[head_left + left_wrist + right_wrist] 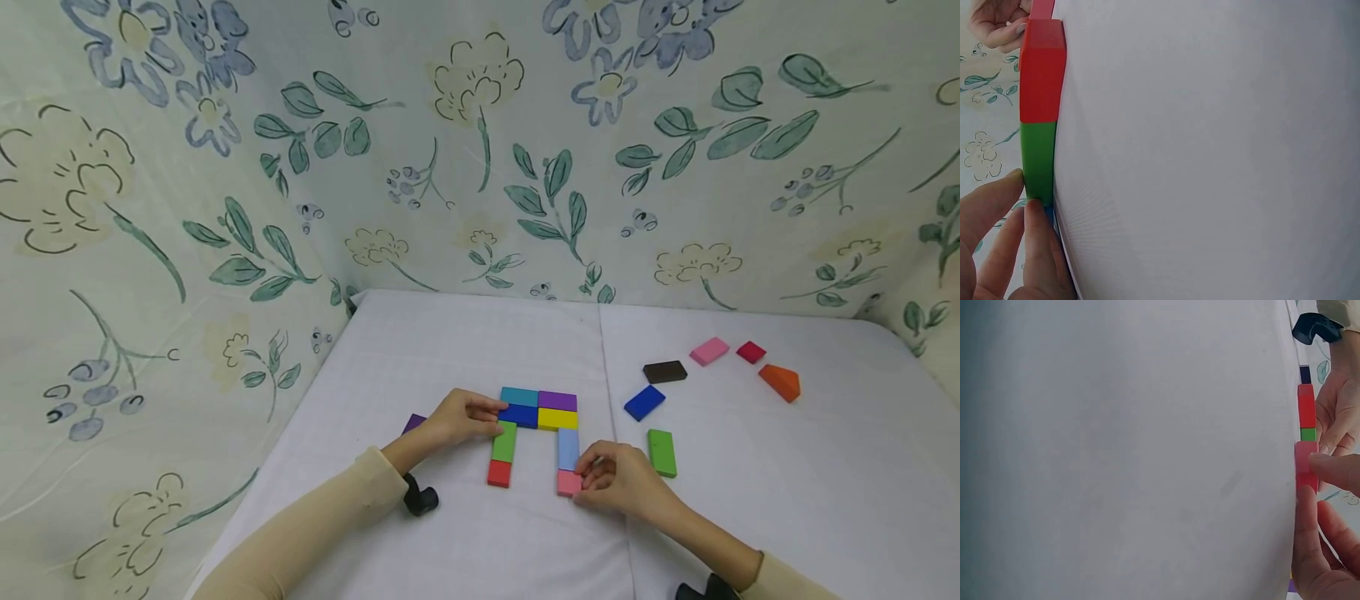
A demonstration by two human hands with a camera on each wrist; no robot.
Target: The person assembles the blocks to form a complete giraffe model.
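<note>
- Flat on the white table (450,342), eight blocks make a shape with two legs pointing near.
- Its far row is a teal block (519,396) on the left and a purple block (557,401) on the right.
- Just nearer sit a dark blue block (519,417) and a yellow block (557,419).
- The left leg is a green block (503,443), then a red block (498,474).
- The right leg is a light blue block (567,450), then a pink block (567,483).
- The left hand (461,417) has its fingers out, with tips touching the left side of the shape, by the dark blue and green blocks.
- The right hand (622,477) has bent fingers. Its thumb and fingertips touch the pink block, but the block's edge is partly covered, so I can't tell if it is pinched.
- Loose on the right are a green bar (662,453), a blue piece (644,403), a dark brown piece (665,372), a pink piece (709,351), a small red piece (751,352) and an orange piece (781,382).
- Another purple piece (413,422) peeks out by the left wrist.
- Behind is a flowery cloth (420,125).
</note>
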